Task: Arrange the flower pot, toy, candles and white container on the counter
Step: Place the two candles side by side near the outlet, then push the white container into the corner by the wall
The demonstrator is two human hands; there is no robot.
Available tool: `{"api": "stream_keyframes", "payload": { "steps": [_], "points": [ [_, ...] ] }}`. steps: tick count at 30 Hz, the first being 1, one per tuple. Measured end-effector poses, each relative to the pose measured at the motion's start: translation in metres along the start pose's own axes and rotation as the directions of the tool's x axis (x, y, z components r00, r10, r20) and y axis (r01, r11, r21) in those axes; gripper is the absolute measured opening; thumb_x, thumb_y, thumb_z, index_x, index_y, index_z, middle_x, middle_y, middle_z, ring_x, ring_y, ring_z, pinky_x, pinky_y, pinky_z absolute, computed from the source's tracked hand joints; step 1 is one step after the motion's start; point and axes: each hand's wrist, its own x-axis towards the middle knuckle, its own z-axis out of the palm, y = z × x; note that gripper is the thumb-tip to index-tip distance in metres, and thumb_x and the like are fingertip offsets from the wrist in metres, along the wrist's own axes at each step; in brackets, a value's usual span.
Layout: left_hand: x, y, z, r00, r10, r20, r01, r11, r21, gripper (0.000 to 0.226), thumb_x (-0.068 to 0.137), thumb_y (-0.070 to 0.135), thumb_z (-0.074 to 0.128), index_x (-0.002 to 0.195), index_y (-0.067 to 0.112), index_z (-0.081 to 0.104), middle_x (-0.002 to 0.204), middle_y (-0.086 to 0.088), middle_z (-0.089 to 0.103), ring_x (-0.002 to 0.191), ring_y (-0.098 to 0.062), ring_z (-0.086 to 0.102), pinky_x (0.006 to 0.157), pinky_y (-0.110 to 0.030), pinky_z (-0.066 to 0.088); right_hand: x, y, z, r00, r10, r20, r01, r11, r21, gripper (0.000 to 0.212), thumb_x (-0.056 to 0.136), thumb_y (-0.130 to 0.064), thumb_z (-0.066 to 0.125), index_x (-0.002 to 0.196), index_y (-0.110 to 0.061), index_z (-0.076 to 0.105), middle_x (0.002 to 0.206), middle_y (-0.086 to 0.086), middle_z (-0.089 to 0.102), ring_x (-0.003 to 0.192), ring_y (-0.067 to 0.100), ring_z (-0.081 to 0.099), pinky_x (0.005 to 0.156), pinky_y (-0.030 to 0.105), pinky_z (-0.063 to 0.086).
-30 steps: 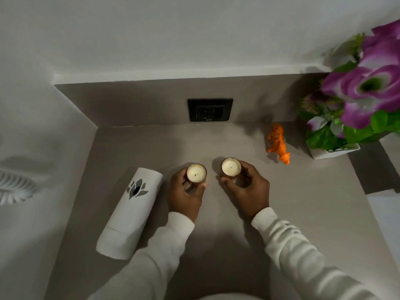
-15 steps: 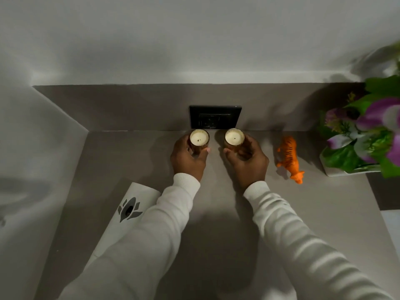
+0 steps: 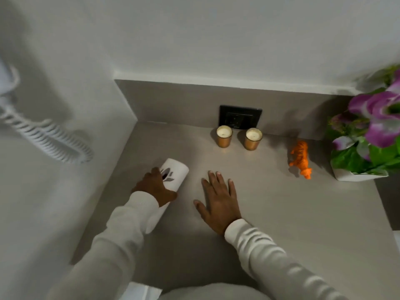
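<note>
- Fingers (image 3: 159, 173) of the left hand (image 3: 154, 187): curled over the white container (image 3: 175, 173), grasping its body near the printed end; thumb side hidden beneath the palm.
- Right hand (image 3: 219, 200): flat, fingers spread and released, palm down on the counter (image 3: 281, 213), holding nothing.
- White container: cylinder lying on its side at the counter's left, near the side wall; dark leaf-like emblem facing up; lower end covered by the sleeve.
- Candles (image 3: 224, 136): two, cream wax in amber-gold cups, upright side by side at the back, just in front of the black wall socket (image 3: 240, 116).
- Toy (image 3: 300, 158): orange striped tiger, standing between candles and flower pot (image 3: 357, 176).
- Flower pot: white, back right corner, purple blooms and green leaves, partly cut off by the frame.
- Step in hand, by judgement: container is the remaining item; candles, toy and pot look placed.
- Next move likely calls for a firm wrap, tipping the cylinder upright, and setting it down clear of the candles without rolling.
</note>
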Motion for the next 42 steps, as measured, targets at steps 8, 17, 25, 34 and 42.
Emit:
{"api": "stream_keyframes", "payload": {
  "steps": [8, 17, 25, 34, 42],
  "points": [
    [0.006, -0.015, -0.008, 0.941, -0.004, -0.339, -0.187, 0.827, -0.53, 0.069, 0.055, 0.035, 0.083, 0.104, 0.023, 0.036, 0.104, -0.003, 0.056, 0.089, -0.027, 0.057, 0.075, -0.032, 0.044, 0.035, -0.012, 0.012, 0.979, -0.112, 0.168, 0.152, 0.958, -0.244, 0.074, 0.093, -0.072, 0.011, 0.157, -0.034, 0.009, 0.167, 0.003, 0.002, 0.152, 0.027, -0.006, 0.116, 0.062, -0.009],
    [0.043, 0.003, -0.009, 0.716, -0.31, -0.626, -0.459, 0.467, -0.756, 0.093, 0.052, 0.019, 0.091, 0.123, 0.018, 0.031, 0.121, -0.007, 0.053, 0.102, -0.02, 0.057, 0.079, -0.009, 0.045, 0.051, -0.012, 0.014, 0.979, -0.105, 0.177, 0.151, 0.952, -0.268, 0.079, 0.087, -0.082, 0.007, 0.155, -0.043, 0.006, 0.167, -0.002, 0.0, 0.152, 0.025, -0.01, 0.112, 0.064, -0.016],
    [0.043, -0.009, 0.042, 0.739, -0.383, -0.555, -0.36, 0.472, -0.805, 0.086, 0.06, 0.016, 0.086, 0.132, 0.02, 0.04, 0.132, -0.005, 0.057, 0.119, -0.022, 0.057, 0.102, -0.045, 0.049, 0.06, -0.011, 0.014, 0.977, -0.107, 0.184, 0.154, 0.951, -0.266, 0.079, 0.086, -0.082, 0.008, 0.155, -0.044, 0.002, 0.167, -0.003, -0.003, 0.152, 0.025, -0.012, 0.112, 0.067, -0.012],
    [0.116, 0.001, 0.011, 0.688, -0.497, -0.529, -0.277, 0.494, -0.824, 0.082, 0.051, 0.03, 0.089, 0.121, 0.017, 0.048, 0.12, -0.007, 0.061, 0.109, -0.025, 0.059, 0.095, -0.046, 0.052, 0.112, -0.013, 0.021, 0.974, -0.115, 0.196, 0.166, 0.948, -0.271, 0.079, 0.084, -0.084, 0.009, 0.154, -0.046, -0.002, 0.167, -0.004, -0.004, 0.152, 0.026, -0.013, 0.112, 0.068, -0.011],
    [0.171, 0.022, -0.02, 0.624, -0.598, -0.504, -0.227, 0.478, -0.849, 0.081, 0.047, 0.023, 0.091, 0.115, 0.005, 0.049, 0.115, -0.017, 0.059, 0.103, -0.036, 0.057, 0.089, -0.045, 0.052, 0.121, -0.008, 0.027, 0.976, -0.115, 0.186, 0.162, 0.951, -0.262, 0.082, 0.082, -0.087, 0.004, 0.152, -0.047, -0.012, 0.164, -0.007, -0.016, 0.149, 0.024, -0.023, 0.112, 0.066, -0.016]
  ]
}}
